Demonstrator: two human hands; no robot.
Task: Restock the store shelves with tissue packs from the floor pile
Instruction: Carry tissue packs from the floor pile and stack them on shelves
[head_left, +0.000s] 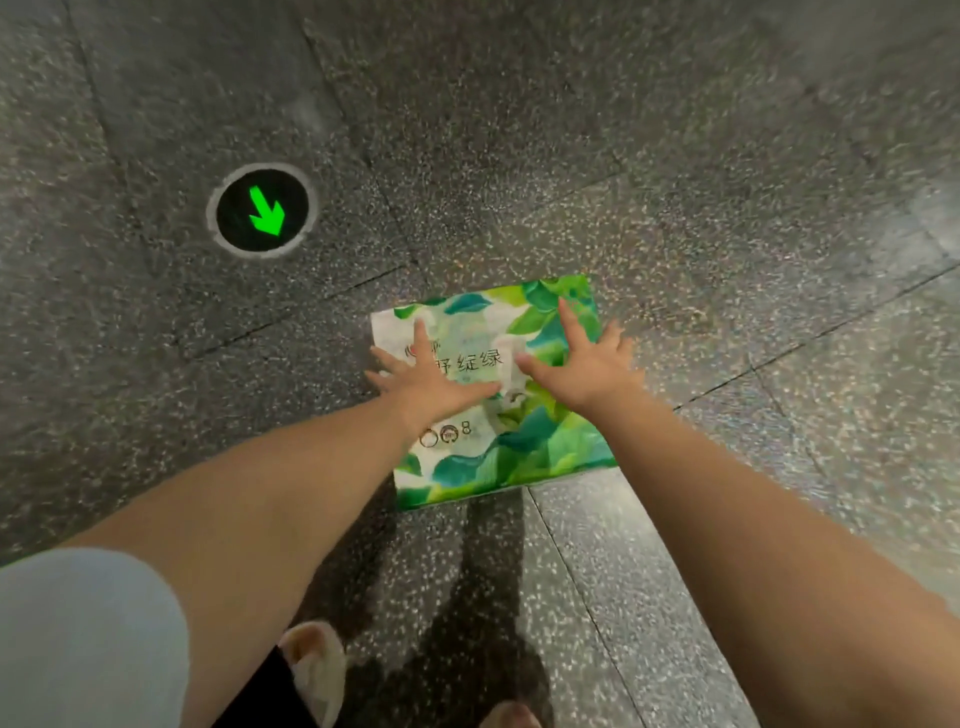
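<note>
While both hands, left hand (426, 384), right hand (582, 371), spread fingers flat over tissue pack (519, 447), print partly hidden

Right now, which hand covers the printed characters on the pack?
The left hand, spread over the tissue pack and its black characters; the right hand lies over green leaves.

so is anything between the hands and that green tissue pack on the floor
Nothing visible. The left hand and right hand are spread open directly over the tissue pack, which lies flat on the floor. Whether they touch it yet cannot be told.
</note>
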